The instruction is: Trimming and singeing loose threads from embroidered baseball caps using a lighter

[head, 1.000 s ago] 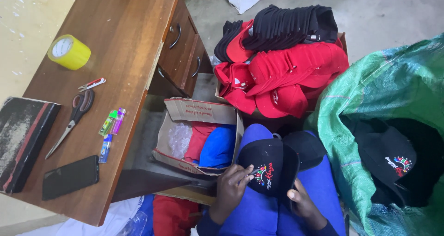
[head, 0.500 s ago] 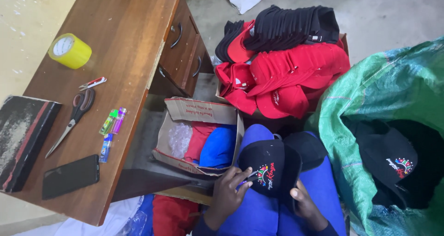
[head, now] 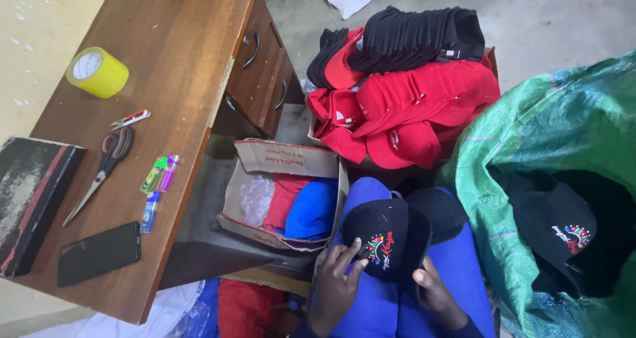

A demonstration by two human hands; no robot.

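A black cap (head: 387,235) with a coloured embroidered patch lies on my lap, over my blue trousers (head: 464,265). My left hand (head: 338,281) grips its left edge, fingers curled onto the crown beside the patch. My right hand (head: 434,291) holds the cap's lower right edge from beneath, the thumb on the rim. A second black cap (head: 440,209) sits just behind the first on my right thigh.
A wooden desk (head: 159,66) at left carries yellow tape (head: 98,71), scissors (head: 106,162), lighters (head: 159,173), a phone (head: 99,252) and a dark book (head: 30,199). A cardboard box (head: 285,159) holds red and blue caps. Red and black caps (head: 411,93) are piled behind. A green sack (head: 563,126) holds black caps.
My left hand's fingers have shifted slightly on the cap's crown, nearer the patch. The cap and my right hand have hardly moved.
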